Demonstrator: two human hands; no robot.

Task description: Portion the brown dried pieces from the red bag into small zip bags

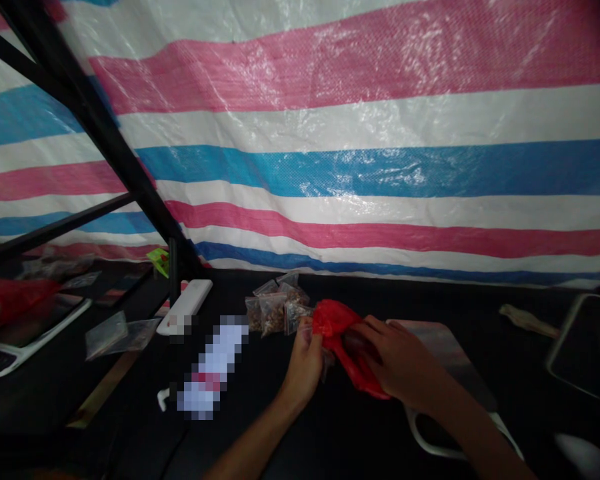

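Thumb and fingers of my left hand [305, 360] are closed at the left end of a red plastic bag [337, 317]. A bit of clear plastic [327, 365], seemingly a small bag, pokes out beside that thumb. On the red bag's right side lies my right hand [403, 357], its curled fingers gripping the bag near a dark opening; the fingertips are partly hidden. What the red bag contains cannot be seen. Just behind my left hand sits a cluster of small clear zip bags [273, 313] filled with brownish bits.
A white-edged tray-like board [430, 333] lies under my right forearm. Left are a blurred-out phone screen [213, 373], a white oblong device [187, 307], a white earbud [163, 399] and flat clear bags [107, 333]. A black frame post [115, 153] rises before the striped sheet [355, 167].
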